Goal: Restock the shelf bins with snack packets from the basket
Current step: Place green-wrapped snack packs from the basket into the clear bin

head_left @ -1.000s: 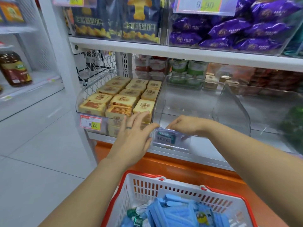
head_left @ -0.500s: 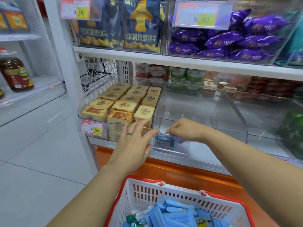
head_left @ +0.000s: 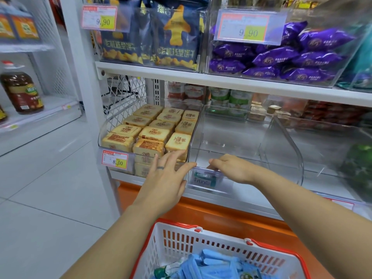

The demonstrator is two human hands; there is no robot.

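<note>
An empty clear plastic bin (head_left: 231, 137) stands on the lower shelf, with a blue label in the holder on its front. My left hand (head_left: 165, 178) lies flat with straight fingers against the bin's front left corner. My right hand (head_left: 231, 167) curls its fingers over the bin's front rim, just above the label. Below, a white basket with a red rim (head_left: 175, 224) holds blue snack packets (head_left: 217, 264) and a green-and-white one.
Left of the empty bin, a bin of yellow cake packets (head_left: 153, 129) carries an 8.00 tag. The upper shelf holds dark blue biscuit bags (head_left: 173, 37) and purple packets (head_left: 281, 57). Another clear divider (head_left: 281, 141) stands to the right. An orange base panel (head_left: 221, 214) runs below.
Both hands stay on the empty bin's front; the left fingers have slid slightly along its corner. My view has tipped up a little, showing more of the upper shelf.
</note>
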